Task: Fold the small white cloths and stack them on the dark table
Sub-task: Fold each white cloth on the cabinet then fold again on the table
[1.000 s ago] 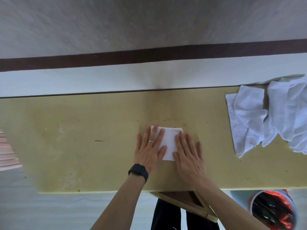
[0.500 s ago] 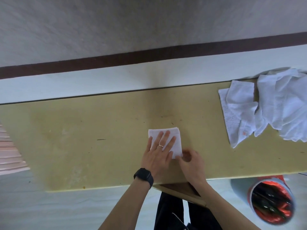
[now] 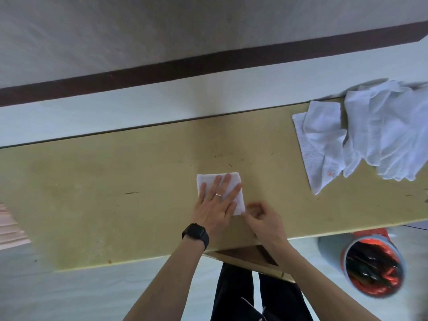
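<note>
1. White terry, folded into a small square: folded cloth (image 3: 207, 179), flat on the yellowish tabletop (image 3: 115, 181), near the near edge and about mid-width.
2. Left hand (image 3: 214, 205) laid palm-down on the folded cloth, fingers straight and spread, pressing it flat. Thin ring (image 3: 218, 195) on one finger, black watch (image 3: 195, 234) on the wrist.
3. Right hand (image 3: 264, 218) at the near right corner of the folded cloth, fingers curled, thumb tip against the cloth's edge. Impossible to tell whether pinching that corner or only touching it.
4. Heap of unfolded cloths (image 3: 382, 135), white and rumpled, at the far right of the tabletop, up against the far edge and well apart from the folded cloth.
5. Leftmost cloth (image 3: 324, 154) of that heap spread flatter than the rest, with a small red mark close to its near corner.
6. Round bucket (image 3: 333, 246) on the pale floor, just beyond the near right edge of the tabletop: grey outer wall, red lining at the rim. Inside, something dark and glossy up to the rim, too blurred to name.
7. Dark trousers (image 3: 231, 293) below the near edge, between the two forearms.
</note>
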The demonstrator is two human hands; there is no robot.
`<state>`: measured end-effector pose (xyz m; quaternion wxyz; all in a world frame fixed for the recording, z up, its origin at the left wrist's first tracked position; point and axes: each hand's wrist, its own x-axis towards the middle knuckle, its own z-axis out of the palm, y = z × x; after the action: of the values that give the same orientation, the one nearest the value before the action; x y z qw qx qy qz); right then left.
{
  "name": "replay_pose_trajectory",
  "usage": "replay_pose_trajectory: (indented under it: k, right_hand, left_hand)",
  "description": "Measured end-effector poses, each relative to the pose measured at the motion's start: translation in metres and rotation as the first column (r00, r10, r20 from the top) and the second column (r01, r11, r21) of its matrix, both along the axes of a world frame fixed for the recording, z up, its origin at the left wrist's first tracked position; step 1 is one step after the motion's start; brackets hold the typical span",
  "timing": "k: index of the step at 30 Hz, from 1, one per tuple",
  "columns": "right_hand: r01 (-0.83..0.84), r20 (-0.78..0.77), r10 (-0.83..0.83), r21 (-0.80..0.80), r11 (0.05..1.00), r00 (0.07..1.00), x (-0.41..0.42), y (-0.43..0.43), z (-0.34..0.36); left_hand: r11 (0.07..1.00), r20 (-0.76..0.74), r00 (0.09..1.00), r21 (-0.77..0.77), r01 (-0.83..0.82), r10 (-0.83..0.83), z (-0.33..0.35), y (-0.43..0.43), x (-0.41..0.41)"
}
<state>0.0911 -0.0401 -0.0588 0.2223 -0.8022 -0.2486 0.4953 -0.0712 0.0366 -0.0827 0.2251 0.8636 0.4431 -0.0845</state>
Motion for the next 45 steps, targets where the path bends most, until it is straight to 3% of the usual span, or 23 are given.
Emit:
replay_pose_trajectory:
  k: [3, 6, 8, 11, 14, 16, 21, 26, 30, 33, 37, 41, 45]
  right_hand:
    - [0.062, 0.084, -0.065, 0.04, 0.997, 0.994, -0.002, 0.016, 0.007]
    - [-0.043, 0.164, 0.039, 0.021, 0.999, 0.986, -0.012, 0.041, 0.009]
    - [-0.114, 0.249, 0.125, -0.055, 0.992, 0.96, -0.02, 0.057, 0.008]
    - [-0.155, 0.314, 0.201, -0.166, 0.974, 0.928, -0.026, 0.075, 0.011]
    - [-0.091, 0.201, 0.133, -0.206, 0.974, 0.971, -0.025, 0.083, 0.013]
    - [-0.081, 0.118, 0.105, -0.19, 0.978, 0.987, -0.021, 0.085, 0.014]
    - [0.004, -0.104, -0.017, -0.119, 0.993, 0.994, -0.012, 0.082, 0.017]
    - [0.026, -0.233, -0.021, 0.017, 1.0, 0.972, -0.004, 0.074, 0.035]
    - [-0.025, -0.294, 0.076, 0.175, 0.984, 0.953, 0.005, 0.072, 0.075]
    - [-0.1, -0.181, 0.167, 0.329, 0.939, 0.969, 0.006, 0.072, 0.12]
    - [-0.223, 0.074, 0.216, 0.517, 0.826, 0.974, -0.007, 0.065, 0.194]
    - [-0.348, 0.279, 0.215, 0.636, 0.689, 0.936, -0.028, 0.045, 0.258]
    - [-0.46, 0.368, 0.276, 0.702, 0.544, 0.888, -0.047, 0.014, 0.293]
  left_hand:
    - [0.925, 0.07, 0.922, -0.027, -0.38, 0.381, 0.015, -0.007, -0.004]
    - [0.611, 0.042, 0.612, -0.14, -0.779, 0.79, 0.03, -0.006, -0.003]
    - [0.488, -0.019, 0.502, -0.202, -0.849, 0.865, 0.034, 0.0, -0.001]
    - [0.397, -0.055, 0.423, -0.25, -0.883, 0.905, 0.034, 0.008, 0.002]
    - [0.23, -0.098, 0.281, -0.356, -0.906, 0.955, 0.036, 0.019, 0.006]
    - [0.155, -0.15, 0.236, -0.416, -0.896, 0.96, 0.038, 0.027, 0.005]
    - [0.163, -0.176, 0.294, -0.525, -0.836, 0.939, 0.047, 0.031, -0.002]
    - [0.14, 0.016, 0.183, -0.713, -0.687, 0.983, 0.071, 0.021, -0.008]
    - [0.225, 0.17, 0.149, -0.79, -0.57, 0.974, 0.116, 0.019, -0.023]
    - [0.364, 0.339, 0.153, -0.748, -0.555, 0.928, 0.157, 0.014, -0.03]
    - [0.515, 0.565, 0.164, -0.546, -0.66, 0.809, 0.214, -0.006, -0.029]
    - [0.496, 0.703, 0.099, -0.388, -0.777, 0.704, 0.27, -0.044, -0.022]
    - [0.399, 0.784, 0.009, -0.306, -0.865, 0.621, 0.316, -0.099, -0.031]
